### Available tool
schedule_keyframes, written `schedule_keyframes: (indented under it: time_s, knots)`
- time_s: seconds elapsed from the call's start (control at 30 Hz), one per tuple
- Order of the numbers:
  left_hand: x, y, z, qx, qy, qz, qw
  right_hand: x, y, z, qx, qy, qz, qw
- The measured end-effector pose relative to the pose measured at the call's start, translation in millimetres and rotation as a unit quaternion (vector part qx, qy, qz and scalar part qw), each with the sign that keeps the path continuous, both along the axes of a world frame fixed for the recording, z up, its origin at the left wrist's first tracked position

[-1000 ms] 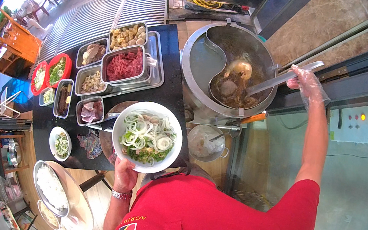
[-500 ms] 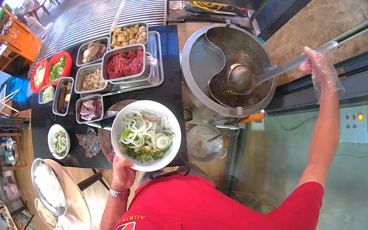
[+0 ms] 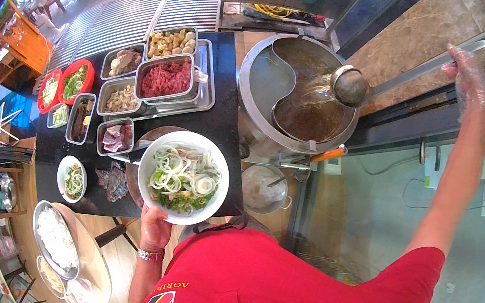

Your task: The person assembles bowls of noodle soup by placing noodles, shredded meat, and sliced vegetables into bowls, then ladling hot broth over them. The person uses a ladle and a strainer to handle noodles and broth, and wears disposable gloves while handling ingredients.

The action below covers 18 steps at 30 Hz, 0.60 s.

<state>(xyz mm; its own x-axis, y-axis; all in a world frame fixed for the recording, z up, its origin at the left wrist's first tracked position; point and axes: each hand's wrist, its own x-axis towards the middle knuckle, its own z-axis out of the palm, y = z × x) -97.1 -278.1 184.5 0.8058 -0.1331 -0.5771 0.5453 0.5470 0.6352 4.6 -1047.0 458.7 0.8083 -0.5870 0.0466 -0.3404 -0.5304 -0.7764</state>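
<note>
My left hand (image 3: 154, 226) grips the near rim of a white bowl (image 3: 222, 170), which holds sliced onion rings, chopped green herbs and pale bits beneath. In a clear plastic glove, my right hand (image 3: 467, 71) is closed round the long handle of a metal ladle (image 3: 350, 87). The ladle's cup is tilted above the right side of a large round steel pot (image 3: 246, 105), and broth pours from it back inside. A curved wall splits the pot into two compartments: cloudy grey liquid on the left, brown broth on the right.
Left of the pot, a black table (image 3: 223, 89) carries metal trays of raw minced meat (image 3: 167, 79), meatballs and sliced meat. Red baskets (image 3: 77, 82) of greens and a smaller bowl (image 3: 74, 180) stand farther left. Below the pot sits a metal pan (image 3: 263, 192). A glass panel (image 3: 370, 221) runs along the right.
My right hand has lifted the ladle from the brown broth, up and to the right, and broth now streams from it. The bowl in my left hand has shifted slightly left.
</note>
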Motion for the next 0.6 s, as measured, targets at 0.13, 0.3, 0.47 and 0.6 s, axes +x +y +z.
schedule_keyframes:
  time_s: [0.13,0.3,0.47,0.6]
  knots:
    - [-3.7,2.2,-0.1,0.001,0.006,0.007,1.000,2.2,-12.0,45.6,-0.040,-0.031,-0.010,0.999]
    - [-7.8,5.7,1.1,0.009,0.008,0.020,1.000,-3.3,-20.9,72.7,-0.093,-0.081,0.006,0.992]
    - [-9.8,8.8,1.4,0.010,0.007,0.025,1.000,-0.6,-7.0,18.0,0.015,-0.070,0.012,0.997]
    - [-13.8,11.4,1.3,0.009,0.009,0.022,1.000,5.0,39.8,-75.4,0.028,-0.044,-0.038,0.998]
